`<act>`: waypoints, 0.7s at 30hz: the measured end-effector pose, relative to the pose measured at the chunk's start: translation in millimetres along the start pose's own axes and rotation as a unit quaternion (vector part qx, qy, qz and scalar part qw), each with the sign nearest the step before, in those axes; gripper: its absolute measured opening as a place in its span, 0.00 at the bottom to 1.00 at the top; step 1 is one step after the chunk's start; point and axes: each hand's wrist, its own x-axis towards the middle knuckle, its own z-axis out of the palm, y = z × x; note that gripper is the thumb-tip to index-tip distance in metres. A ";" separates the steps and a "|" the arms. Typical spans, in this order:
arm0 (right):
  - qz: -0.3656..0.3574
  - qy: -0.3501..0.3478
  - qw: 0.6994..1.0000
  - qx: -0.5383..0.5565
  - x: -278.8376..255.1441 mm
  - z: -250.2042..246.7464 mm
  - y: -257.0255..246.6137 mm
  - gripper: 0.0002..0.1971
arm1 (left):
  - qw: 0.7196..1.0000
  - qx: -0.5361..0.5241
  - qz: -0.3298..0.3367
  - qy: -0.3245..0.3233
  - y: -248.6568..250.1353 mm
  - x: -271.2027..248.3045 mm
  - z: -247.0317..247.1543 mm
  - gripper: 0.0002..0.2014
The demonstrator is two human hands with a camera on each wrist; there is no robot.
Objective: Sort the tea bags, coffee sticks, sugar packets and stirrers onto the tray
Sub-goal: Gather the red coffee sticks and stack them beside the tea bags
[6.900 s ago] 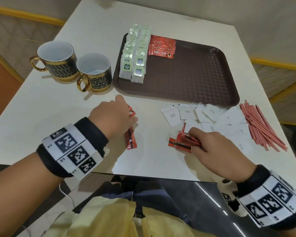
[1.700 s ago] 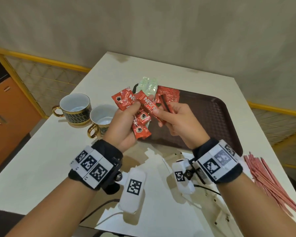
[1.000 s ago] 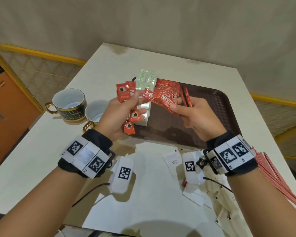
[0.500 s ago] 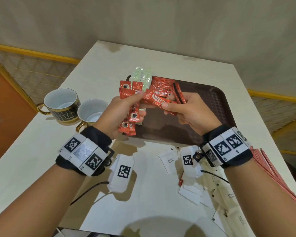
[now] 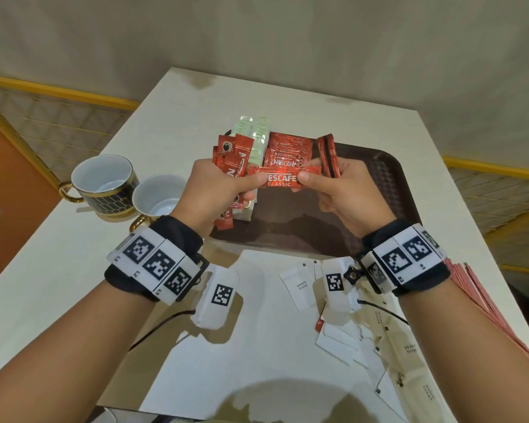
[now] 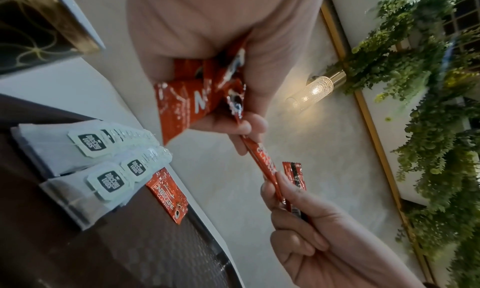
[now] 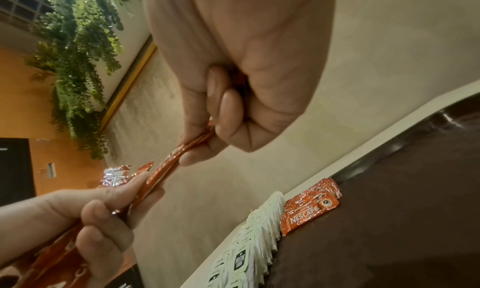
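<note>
Pinching one glossy red foil coffee stick [image 5: 283, 179], left grip [image 5: 217, 190] and right grip [image 5: 345, 193]

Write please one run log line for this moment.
left hand: holds coffee sticks | right hand: holds one stick | both pinch a stick above tray | sugar packets: on table

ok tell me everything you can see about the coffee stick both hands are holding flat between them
The red foil coffee stick is a slim, flat sachet with crimped ends and white lettering ending in "ESCAFE CLASSIC". It is held level, in the air above the dark brown plastic tray. The left hand pinches its left end, the right hand its right end. It looks sealed and unbent.
</note>
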 end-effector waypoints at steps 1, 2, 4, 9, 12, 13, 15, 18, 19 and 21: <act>0.004 0.003 1.000 0.003 0.4 -0.8 2.3 0.07 | 1.000 0.001 0.000 0.002 -0.1 0.0 0.9 0.12; 0.012 0.004 1.000 0.006 0.2 -1.3 3.8 0.07 | 1.000 0.002 0.001 0.004 0.4 0.1 2.0 0.11; 0.036 0.004 0.999 0.018 0.9 -2.6 5.8 0.08 | 1.000 0.008 0.007 0.009 1.3 1.3 5.1 0.08; -0.050 0.030 0.971 -0.231 14.6 -15.6 -1.8 0.10 | 0.998 0.055 0.004 0.026 -2.5 10.6 9.8 0.11; -0.088 -0.061 0.921 -0.374 21.3 -12.6 -16.9 0.16 | 0.998 0.063 0.002 0.022 -2.3 16.5 14.7 0.12; -0.093 -0.091 0.902 -0.411 24.2 -8.3 -19.2 0.13 | 0.998 0.064 0.002 0.019 -1.6 18.2 16.9 0.11; -0.092 -0.114 0.878 -0.456 32.4 -0.4 -19.3 0.06 | 0.997 0.075 -0.002 0.011 -0.7 21.8 20.6 0.11; -0.063 -0.079 0.884 -0.457 60.2 -4.3 -9.0 0.08 | 0.997 0.076 -0.019 0.019 -1.5 27.5 19.5 0.14; -0.054 -0.067 0.881 -0.465 71.2 -7.4 -5.4 0.08 | 0.997 0.069 -0.023 0.023 -2.5 28.9 17.7 0.15; -0.031 -0.054 0.861 -0.504 94.3 -11.7 2.7 0.07 | 0.997 0.058 -0.031 0.029 -6.1 28.7 13.8 0.16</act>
